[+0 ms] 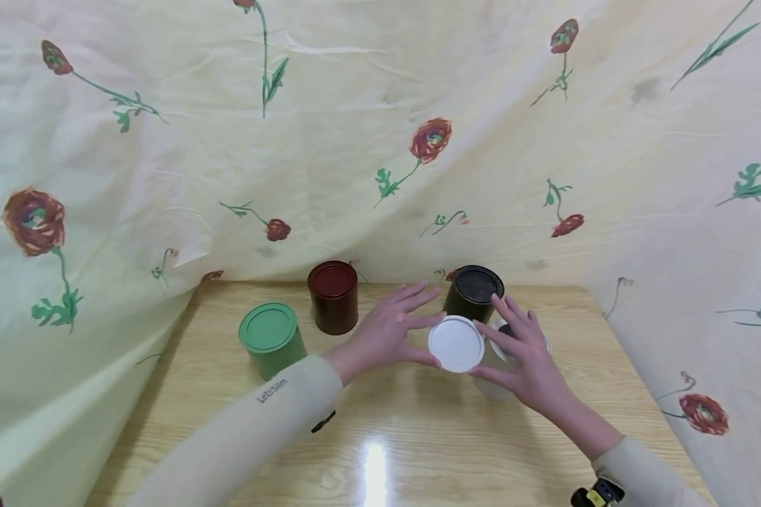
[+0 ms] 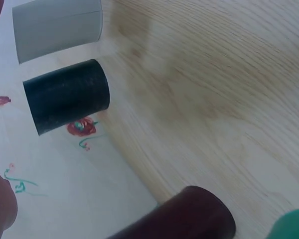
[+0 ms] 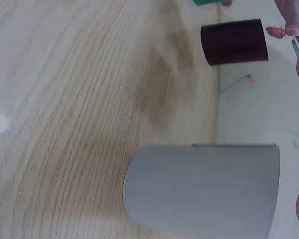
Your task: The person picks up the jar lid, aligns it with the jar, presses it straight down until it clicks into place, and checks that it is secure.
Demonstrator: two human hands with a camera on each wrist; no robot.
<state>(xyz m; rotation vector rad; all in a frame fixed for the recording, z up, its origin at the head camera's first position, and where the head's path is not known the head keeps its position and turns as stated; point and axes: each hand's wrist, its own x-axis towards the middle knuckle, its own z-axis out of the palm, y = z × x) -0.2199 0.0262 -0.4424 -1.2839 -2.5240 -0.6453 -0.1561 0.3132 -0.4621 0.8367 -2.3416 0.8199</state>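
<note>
A round white lid point(image 1: 456, 344) is pinched at its edges between both hands in the head view, raised above the table. My left hand point(image 1: 387, 331) grips its left edge with thumb and fingertip. The right hand point(image 1: 525, 359) pinches the opposite edge, where the right wrist view catches the lid point(image 3: 297, 48) edge-on. Partly behind my right hand stands a whitish canister point(image 1: 496, 387) with its top uncovered and something dark showing inside. That same canister point(image 3: 202, 191) looks large and smooth in the right wrist view. Just behind the lid stands a black lidded canister point(image 1: 466, 304).
A dark red lidded canister point(image 1: 335, 304) stands at the table's back, left of the black one. The green lidded canister point(image 1: 270, 341) is farther left, near my left sleeve. Flower-printed cloth point(image 1: 349, 91) hangs behind and beside the wooden table point(image 1: 380, 415).
</note>
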